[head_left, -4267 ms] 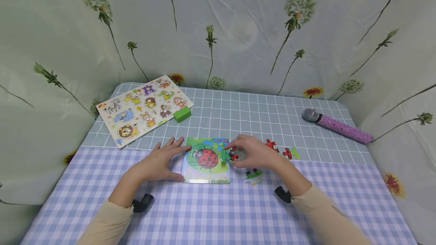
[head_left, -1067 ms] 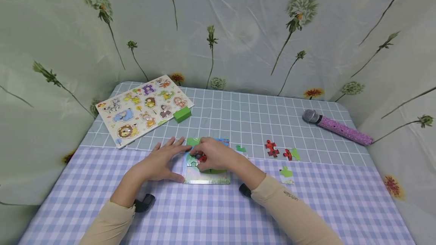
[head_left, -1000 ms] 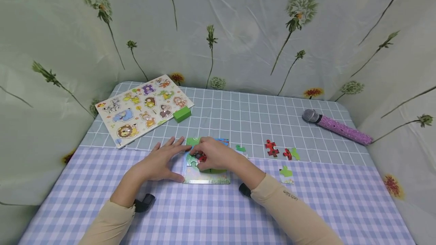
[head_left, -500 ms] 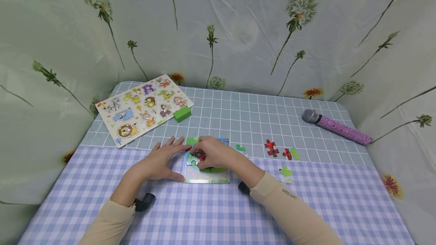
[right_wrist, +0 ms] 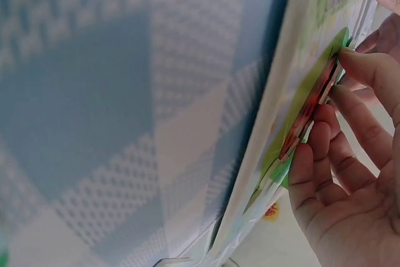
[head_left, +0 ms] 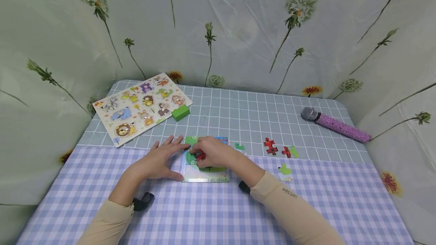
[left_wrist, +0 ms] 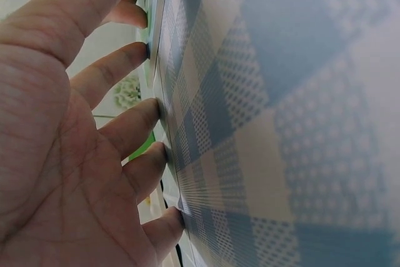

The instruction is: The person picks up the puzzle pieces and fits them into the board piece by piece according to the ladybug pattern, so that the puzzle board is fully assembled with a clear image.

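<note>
A puzzle board (head_left: 206, 180) with a ladybug picture lies in front of me, partly hidden by my right hand. My left hand (head_left: 158, 164) rests at its left side, fingers spread, with the index fingertip and thumb at the edge. My right hand (head_left: 216, 153) is over the board and pinches a puzzle piece (head_left: 200, 156) showing red and black. Green picture shows around the piece at the board's upper left. In the right wrist view, the thumb and fingers (right_wrist: 359, 60) bend down to the board's surface.
To the right lie loose puzzle pieces: a red one (head_left: 270, 146), a red-and-green one (head_left: 290, 152), a green-and-white one (head_left: 284, 172) and a small green one (head_left: 240, 146). Farther back are an animal puzzle board (head_left: 139, 109), a green block (head_left: 181, 112) and a glittery pink microphone (head_left: 335, 125).
Since the earliest frame my right hand has moved left from beside the board to over its upper left, carrying the puzzle piece. Over the last second both hands stay nearly still.
</note>
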Demonstrator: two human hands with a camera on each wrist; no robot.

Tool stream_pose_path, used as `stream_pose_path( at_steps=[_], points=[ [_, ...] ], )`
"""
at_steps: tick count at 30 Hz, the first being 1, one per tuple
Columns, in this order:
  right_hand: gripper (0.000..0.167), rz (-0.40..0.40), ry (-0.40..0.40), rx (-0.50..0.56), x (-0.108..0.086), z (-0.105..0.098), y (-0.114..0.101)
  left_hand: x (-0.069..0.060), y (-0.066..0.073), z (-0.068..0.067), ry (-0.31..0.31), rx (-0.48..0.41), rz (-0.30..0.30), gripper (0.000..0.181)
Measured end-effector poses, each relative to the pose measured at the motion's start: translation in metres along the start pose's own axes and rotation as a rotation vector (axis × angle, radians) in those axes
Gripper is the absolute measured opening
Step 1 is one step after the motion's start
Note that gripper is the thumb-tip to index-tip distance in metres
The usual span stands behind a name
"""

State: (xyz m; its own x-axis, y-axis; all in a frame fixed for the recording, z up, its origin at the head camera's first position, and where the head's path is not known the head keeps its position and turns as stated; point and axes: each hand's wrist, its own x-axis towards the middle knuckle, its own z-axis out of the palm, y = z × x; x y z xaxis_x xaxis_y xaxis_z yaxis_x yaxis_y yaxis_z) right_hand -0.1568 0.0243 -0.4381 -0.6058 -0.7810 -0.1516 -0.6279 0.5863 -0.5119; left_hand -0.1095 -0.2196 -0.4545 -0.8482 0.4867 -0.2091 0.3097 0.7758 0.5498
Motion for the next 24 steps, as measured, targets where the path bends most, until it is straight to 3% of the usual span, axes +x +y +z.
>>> stream_pose_path(
  at_steps=[24],
  points=[
    [0.035,-0.032,-0.005,0.015,-0.0014,0.0005,0.006,-0.0001,0.0,0.0001,-0.005,-0.016,0.005,0.101]
  ],
)
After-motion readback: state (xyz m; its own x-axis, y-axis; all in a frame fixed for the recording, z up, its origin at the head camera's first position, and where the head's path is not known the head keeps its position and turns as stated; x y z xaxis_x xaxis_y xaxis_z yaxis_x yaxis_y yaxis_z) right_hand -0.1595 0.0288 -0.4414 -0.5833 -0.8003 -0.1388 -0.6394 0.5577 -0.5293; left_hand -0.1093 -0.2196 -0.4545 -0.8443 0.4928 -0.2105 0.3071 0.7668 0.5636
